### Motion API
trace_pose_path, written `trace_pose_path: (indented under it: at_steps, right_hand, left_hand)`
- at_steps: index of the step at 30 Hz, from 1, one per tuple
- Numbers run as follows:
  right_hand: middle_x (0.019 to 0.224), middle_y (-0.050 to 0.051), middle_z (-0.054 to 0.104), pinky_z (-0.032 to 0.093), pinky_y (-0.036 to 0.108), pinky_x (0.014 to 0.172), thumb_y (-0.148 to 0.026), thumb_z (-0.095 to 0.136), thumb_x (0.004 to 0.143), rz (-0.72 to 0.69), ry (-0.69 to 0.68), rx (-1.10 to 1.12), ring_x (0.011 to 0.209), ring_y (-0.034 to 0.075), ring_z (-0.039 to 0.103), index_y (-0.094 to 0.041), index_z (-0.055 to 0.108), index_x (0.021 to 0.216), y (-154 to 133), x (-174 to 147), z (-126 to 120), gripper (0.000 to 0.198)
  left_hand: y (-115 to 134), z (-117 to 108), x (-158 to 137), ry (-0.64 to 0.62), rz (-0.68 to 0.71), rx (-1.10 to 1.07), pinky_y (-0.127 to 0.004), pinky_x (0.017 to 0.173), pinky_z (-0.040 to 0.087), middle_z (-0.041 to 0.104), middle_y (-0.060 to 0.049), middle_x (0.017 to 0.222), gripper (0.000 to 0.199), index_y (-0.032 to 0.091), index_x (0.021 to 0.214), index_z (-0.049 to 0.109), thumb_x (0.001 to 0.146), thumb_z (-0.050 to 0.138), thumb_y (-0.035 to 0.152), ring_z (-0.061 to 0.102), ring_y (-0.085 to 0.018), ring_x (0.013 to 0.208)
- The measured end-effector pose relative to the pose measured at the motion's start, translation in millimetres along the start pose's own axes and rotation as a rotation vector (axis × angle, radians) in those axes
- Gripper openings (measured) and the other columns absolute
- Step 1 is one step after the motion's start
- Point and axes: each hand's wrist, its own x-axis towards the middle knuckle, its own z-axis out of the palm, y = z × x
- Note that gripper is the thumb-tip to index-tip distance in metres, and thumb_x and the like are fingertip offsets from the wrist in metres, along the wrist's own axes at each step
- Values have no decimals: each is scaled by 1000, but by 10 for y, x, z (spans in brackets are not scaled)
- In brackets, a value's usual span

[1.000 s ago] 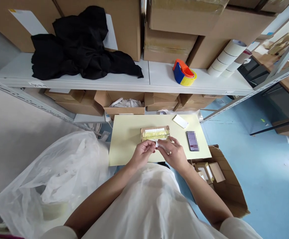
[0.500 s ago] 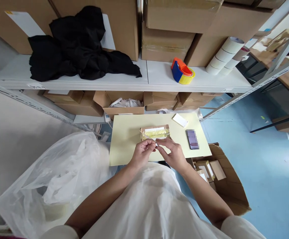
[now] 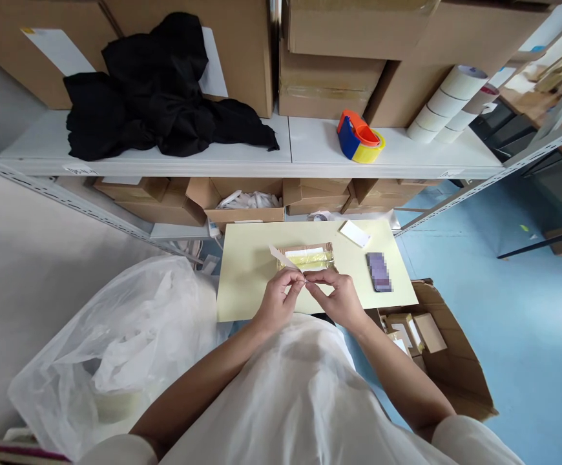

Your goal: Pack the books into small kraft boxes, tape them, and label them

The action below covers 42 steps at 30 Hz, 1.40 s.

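Observation:
My left hand (image 3: 279, 296) and my right hand (image 3: 338, 298) meet over the near edge of the pale yellow table (image 3: 245, 284). Between my fingertips is a thin white label (image 3: 282, 257), pinched at its near corner by both hands. Its free end sticks up to the left. Just beyond my hands lies a small brown cardboard package (image 3: 309, 257) wrapped with yellowish tape, a white patch on its top. My fingers partly hide the label's held end.
A phone (image 3: 378, 271) and a white stack of labels or small box (image 3: 355, 234) lie on the table's right. On the shelf are a tape dispenser (image 3: 359, 137) and black cloth (image 3: 165, 97). A plastic bag (image 3: 116, 349) stands left, an open carton (image 3: 450, 355) right.
The label's free end has tilted and now shows more of its flat face. My hands stay together with little movement. The whole view has shifted slightly.

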Motion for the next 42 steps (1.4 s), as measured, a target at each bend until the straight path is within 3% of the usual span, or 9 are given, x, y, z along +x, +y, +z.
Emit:
trace_pose_path:
  at_steps: [4, 8, 13, 19, 24, 30, 35, 39, 42]
  right_hand:
    - [92, 6, 73, 57, 34, 78, -28, 58, 83, 85, -36, 129, 88, 19, 69, -20, 67, 82, 88, 38, -1, 11]
    - [94, 6, 72, 57, 35, 78, -30, 61, 81, 64, -21, 94, 90, 20, 68, -20, 67, 87, 137, 64, 20, 13]
    - [90, 5, 73, 56, 36, 79, -30, 60, 82, 46, 15, 48, 84, 20, 69, -22, 68, 83, 148, 94, 37, 12]
    - [91, 7, 71, 55, 32, 74, -32, 53, 86, 142, -10, 128, 81, 18, 67, -19, 62, 79, 303, 128, 37, 17]
    - [79, 5, 66, 51, 28, 64, -39, 54, 86, 290, 115, 350, 70, 15, 61, -19, 56, 76, 556, 194, 2, 22]
    - [67, 0, 59, 48, 25, 60, -40, 56, 85, 426, 217, 589, 63, 12, 56, -20, 53, 77, 865, 184, -137, 22]
    - [65, -2, 58, 46, 25, 61, -43, 58, 84, 525, 333, 627, 61, 11, 54, -21, 52, 77, 957, 83, -268, 24]
    - [64, -3, 58, 46, 24, 62, -43, 60, 83, 577, 458, 640, 62, 11, 55, -22, 52, 78, 908, -37, -332, 23]
    - [64, -2, 58, 46, 26, 64, -43, 61, 82, 599, 488, 635, 63, 12, 55, -22, 54, 80, 853, -136, -326, 23]
  left_hand:
    - [-33, -57, 37, -81, -50, -31, -27, 74, 41, 55, -3, 78, 22, 19, 78, 54, 89, 47, 37, 51, -15, 76]
    - [-60, -74, 116, -97, -111, -64, -26, 73, 42, 56, -3, 78, 24, 19, 77, 54, 87, 50, 41, 52, -15, 76]
    - [-13, -71, 209, -125, -50, 66, -27, 74, 42, 57, -4, 79, 22, 19, 78, 56, 88, 48, 37, 53, -15, 77]
    - [-60, -108, 293, -224, -70, 113, -24, 70, 41, 56, -3, 78, 19, 19, 79, 54, 89, 46, 33, 52, -14, 73]
    - [-220, -333, 519, -148, -156, 196, -22, 61, 38, 54, 0, 72, 17, 19, 77, 55, 85, 50, 32, 49, -13, 66]
    - [-424, -879, 1041, -175, -160, 455, -22, 58, 37, 58, 1, 65, 13, 19, 73, 56, 81, 50, 27, 51, -13, 59]
    - [-658, -1360, 1704, -187, -244, 754, -24, 60, 39, 64, -1, 65, 13, 20, 71, 57, 79, 48, 24, 54, -14, 58]
    - [-821, -1601, 2296, -15, -322, 990, -29, 70, 44, 68, -5, 73, 10, 20, 73, 62, 76, 52, 20, 62, -20, 73]
    - [-924, -1643, 2627, 63, -357, 1127, -33, 78, 44, 70, -8, 86, 13, 19, 76, 64, 76, 51, 16, 62, -24, 86]
